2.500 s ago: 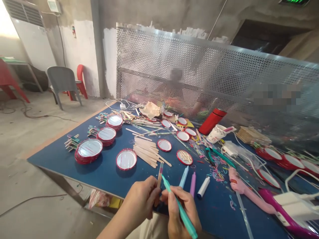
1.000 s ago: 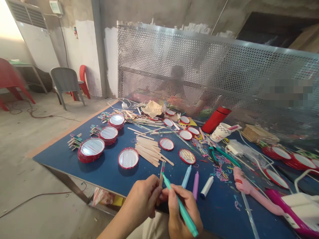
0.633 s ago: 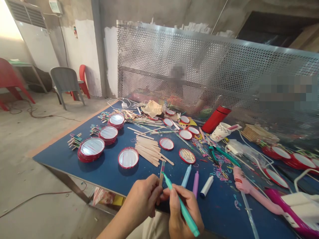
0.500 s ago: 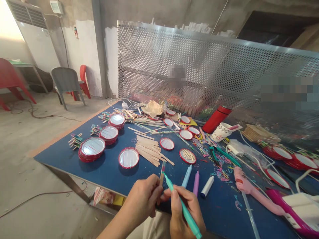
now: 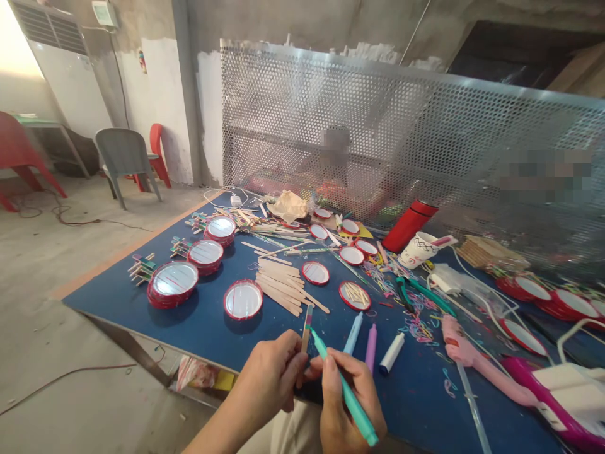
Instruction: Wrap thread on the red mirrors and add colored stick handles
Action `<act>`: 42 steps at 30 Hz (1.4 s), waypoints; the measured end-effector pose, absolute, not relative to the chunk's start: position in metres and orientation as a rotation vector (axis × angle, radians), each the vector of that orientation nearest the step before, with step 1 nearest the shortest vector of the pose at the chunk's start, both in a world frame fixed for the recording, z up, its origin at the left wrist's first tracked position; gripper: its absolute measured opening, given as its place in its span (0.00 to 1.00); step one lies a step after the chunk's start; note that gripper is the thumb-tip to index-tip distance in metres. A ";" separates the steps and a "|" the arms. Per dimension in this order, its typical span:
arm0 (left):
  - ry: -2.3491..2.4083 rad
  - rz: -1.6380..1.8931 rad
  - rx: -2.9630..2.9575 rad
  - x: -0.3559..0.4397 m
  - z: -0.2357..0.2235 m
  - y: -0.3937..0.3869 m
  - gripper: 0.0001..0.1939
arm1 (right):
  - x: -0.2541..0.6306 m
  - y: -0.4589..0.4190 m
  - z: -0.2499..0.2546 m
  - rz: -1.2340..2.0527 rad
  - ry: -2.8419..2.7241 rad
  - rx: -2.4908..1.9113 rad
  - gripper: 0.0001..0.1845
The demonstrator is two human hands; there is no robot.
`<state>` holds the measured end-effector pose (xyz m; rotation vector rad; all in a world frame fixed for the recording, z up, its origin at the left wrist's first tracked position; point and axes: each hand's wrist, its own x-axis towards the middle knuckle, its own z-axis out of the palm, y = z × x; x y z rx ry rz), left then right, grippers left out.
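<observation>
My left hand pinches an upright wooden craft stick with coloured marks near its top. My right hand grips a teal marker like a pen, its tip right beside the stick. Touching between them cannot be settled from this view. Just beyond my hands lie a light blue marker, a purple marker and a white marker. A loose pile of craft sticks sits farther up the blue table.
Several red-rimmed round frames lie across the table among rubber bands. A pink glue gun and a magenta glue gun lie at right. A perforated metal screen stands behind, with a person beyond it.
My head view has turned slightly since the earliest frame, shifting the table in the picture. Both hands stay close together, still holding the stick and the marker.
</observation>
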<state>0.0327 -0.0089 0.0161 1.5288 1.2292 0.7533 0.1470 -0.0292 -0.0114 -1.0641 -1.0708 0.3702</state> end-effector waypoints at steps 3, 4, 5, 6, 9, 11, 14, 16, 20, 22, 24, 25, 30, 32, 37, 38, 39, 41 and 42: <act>1.220 0.757 1.516 0.032 0.016 -0.009 0.12 | 0.147 -0.030 -0.012 0.364 -1.052 -1.072 0.08; 1.219 0.759 1.520 0.032 0.017 -0.009 0.12 | 0.148 -0.029 -0.014 0.353 -1.074 -1.054 0.08; 1.218 0.762 1.527 0.032 0.017 -0.009 0.12 | 0.150 -0.028 -0.016 0.338 -1.107 -1.033 0.07; 1.219 0.765 1.536 0.032 0.017 -0.009 0.11 | 0.153 -0.026 -0.018 0.318 -1.149 -1.010 0.06; 1.230 0.766 1.555 0.032 0.017 -0.009 0.10 | 0.160 -0.021 -0.025 0.260 -1.249 -0.972 0.04; 1.232 0.767 1.565 0.032 0.016 -0.008 0.10 | 0.162 -0.020 -0.027 0.244 -1.268 -0.969 0.04; 1.237 0.771 1.579 0.033 0.015 -0.008 0.11 | 0.162 -0.021 -0.028 0.241 -1.279 -0.951 0.04; 1.236 0.771 1.582 0.033 0.014 -0.008 0.12 | 0.159 -0.024 -0.027 0.275 -1.250 -0.981 0.04; 1.228 0.781 1.589 0.033 0.015 -0.007 0.12 | 0.153 -0.029 -0.023 0.355 -1.148 -1.065 0.07; 1.224 0.782 1.593 0.033 0.015 -0.007 0.12 | 0.152 -0.030 -0.023 0.358 -1.132 -1.069 0.07; 1.226 0.779 1.593 0.033 0.016 -0.008 0.11 | 0.153 -0.029 -0.023 0.354 -1.129 -1.068 0.07; 1.230 0.777 1.593 0.033 0.016 -0.008 0.11 | 0.154 -0.028 -0.024 0.348 -1.144 -1.053 0.07; 1.238 0.756 1.584 0.032 0.015 -0.009 0.11 | 0.156 -0.027 -0.024 0.346 -1.147 -1.031 0.06; 1.232 0.758 1.565 0.032 0.015 -0.009 0.11 | 0.155 -0.028 -0.022 0.350 -1.082 -1.065 0.07; 1.245 0.764 1.557 0.032 0.015 -0.009 0.11 | 0.156 -0.026 -0.022 0.305 -1.186 -0.980 0.04; 1.250 0.768 1.558 0.032 0.015 -0.009 0.11 | 0.157 -0.026 -0.022 0.293 -1.219 -0.964 0.04; 1.251 0.771 1.557 0.033 0.015 -0.009 0.11 | 0.157 -0.025 -0.022 0.291 -1.230 -0.963 0.04; 1.249 0.770 1.548 0.033 0.016 -0.010 0.11 | 0.158 -0.025 -0.023 0.307 -1.182 -0.996 0.04; 1.246 0.768 1.544 0.033 0.016 -0.009 0.12 | 0.158 -0.025 -0.023 0.319 -1.143 -1.019 0.05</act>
